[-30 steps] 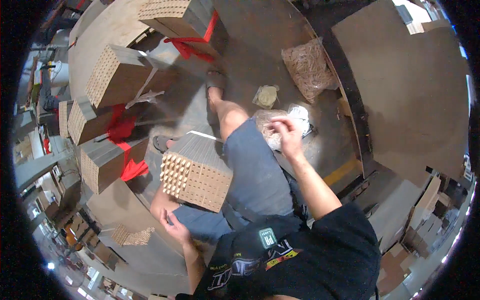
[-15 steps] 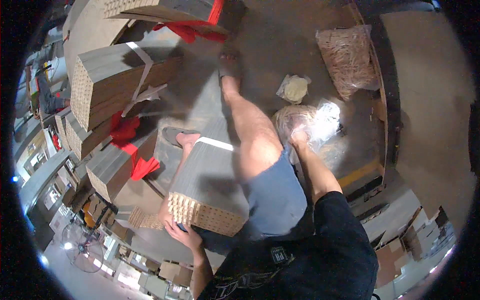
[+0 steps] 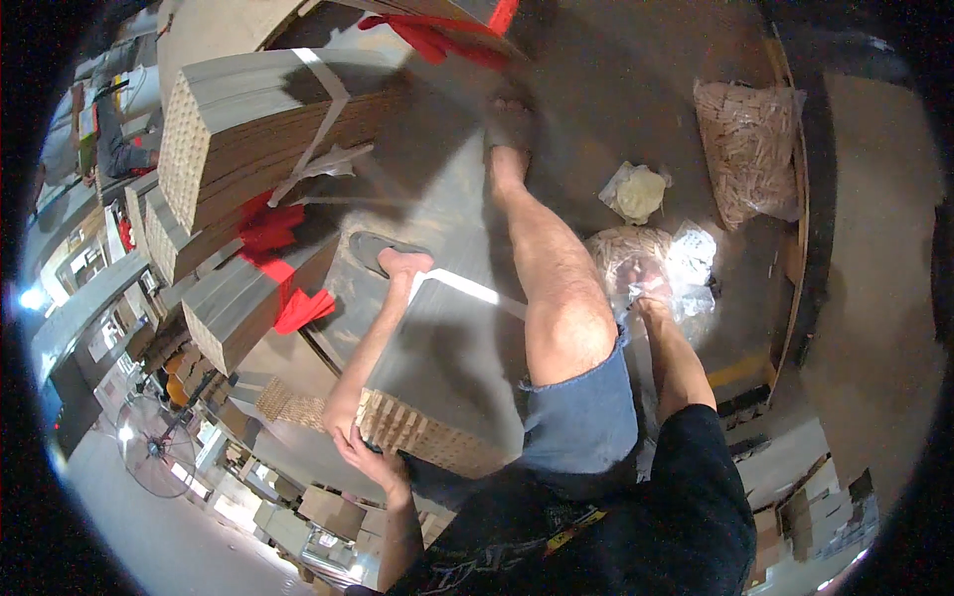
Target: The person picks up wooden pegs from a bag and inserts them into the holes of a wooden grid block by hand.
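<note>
A strapped stack of grey boards (image 3: pixel 437 358) lies between my legs, its near edge drilled with rows of holes. Short wooden dowels (image 3: pixel 383 417) seem to stand out of the holes at the left end. My left hand (image 3: pixel 370 462) rests beside that end, against my left knee, its fingers stretched and apart. On the right, my right hand (image 3: pixel 648 286) reaches into a clear plastic bag (image 3: pixel 693 260) of wooden dowels (image 3: pixel 624 248). The plastic and its glare hide those fingers.
A fuller bag of dowels (image 3: pixel 747 154) and a small pale yellow bag (image 3: pixel 636 193) lie ahead on the right. Strapped board stacks (image 3: pixel 268 124) and red cloth strips (image 3: pixel 303 310) line the left. A standing fan (image 3: pixel 157 447) is at lower left.
The view has shifted, so most things appear farther right. My left hand stays by the board's end and my right hand stays in the bag.
</note>
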`<state>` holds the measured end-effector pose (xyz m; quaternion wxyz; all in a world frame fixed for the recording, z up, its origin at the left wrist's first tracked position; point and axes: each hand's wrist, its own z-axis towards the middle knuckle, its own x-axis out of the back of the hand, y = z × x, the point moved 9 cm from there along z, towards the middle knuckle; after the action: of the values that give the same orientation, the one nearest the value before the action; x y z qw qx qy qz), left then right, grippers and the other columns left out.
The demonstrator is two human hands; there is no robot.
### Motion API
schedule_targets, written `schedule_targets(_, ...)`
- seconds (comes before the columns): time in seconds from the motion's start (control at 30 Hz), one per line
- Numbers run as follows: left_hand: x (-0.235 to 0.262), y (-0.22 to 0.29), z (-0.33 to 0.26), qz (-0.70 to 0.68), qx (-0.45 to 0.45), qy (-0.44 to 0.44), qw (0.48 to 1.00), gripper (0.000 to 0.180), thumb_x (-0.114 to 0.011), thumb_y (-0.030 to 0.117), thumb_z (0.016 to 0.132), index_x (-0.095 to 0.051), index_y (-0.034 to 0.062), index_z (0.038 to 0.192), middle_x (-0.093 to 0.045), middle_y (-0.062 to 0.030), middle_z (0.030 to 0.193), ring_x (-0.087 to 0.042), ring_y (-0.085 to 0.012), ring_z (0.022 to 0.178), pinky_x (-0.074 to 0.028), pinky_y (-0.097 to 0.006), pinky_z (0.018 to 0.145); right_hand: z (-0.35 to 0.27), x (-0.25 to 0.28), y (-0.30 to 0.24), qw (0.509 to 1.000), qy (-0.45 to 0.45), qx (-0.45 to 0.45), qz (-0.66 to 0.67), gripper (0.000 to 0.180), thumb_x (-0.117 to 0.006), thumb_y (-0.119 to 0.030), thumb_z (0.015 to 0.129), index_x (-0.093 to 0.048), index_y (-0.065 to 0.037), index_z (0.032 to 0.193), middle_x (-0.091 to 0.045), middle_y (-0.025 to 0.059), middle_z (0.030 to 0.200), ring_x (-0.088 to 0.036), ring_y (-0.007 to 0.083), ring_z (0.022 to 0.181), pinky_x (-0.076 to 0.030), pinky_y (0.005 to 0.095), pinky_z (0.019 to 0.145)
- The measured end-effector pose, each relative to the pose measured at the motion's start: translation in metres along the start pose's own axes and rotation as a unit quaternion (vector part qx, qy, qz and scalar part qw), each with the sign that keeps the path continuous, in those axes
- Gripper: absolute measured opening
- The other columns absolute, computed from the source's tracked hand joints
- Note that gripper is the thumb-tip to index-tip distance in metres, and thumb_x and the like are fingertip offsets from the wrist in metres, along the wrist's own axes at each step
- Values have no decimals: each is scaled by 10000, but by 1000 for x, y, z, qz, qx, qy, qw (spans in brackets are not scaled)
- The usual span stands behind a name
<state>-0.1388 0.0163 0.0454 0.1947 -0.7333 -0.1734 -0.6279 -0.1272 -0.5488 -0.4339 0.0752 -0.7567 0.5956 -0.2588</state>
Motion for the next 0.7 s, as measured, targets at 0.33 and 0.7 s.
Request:
schedule_targets(0.33,16,-6,-11,-20,55,15,998,486,-694,142,848,-558,111,1313,-360,-239,1490,-296,-431,1399,-254,-520,1147,-65,18,-35,963,138,-145,180,526,-529,-600,950,-589,-106,1118,-560,54,720,-486,140,532,-395,322,441)
schedule_targets(0.7,17,-47,-40,-93,97,79,988,385,-684,231,841,-617,107,1199,-379,-157,1483,-298,-404,1401,-268,-524,1144,-102,36,-66,998,-42,-14,42,428,-467,-393,985,-668,-27,886,-564,77,627,-499,197,463,-386,360,423)
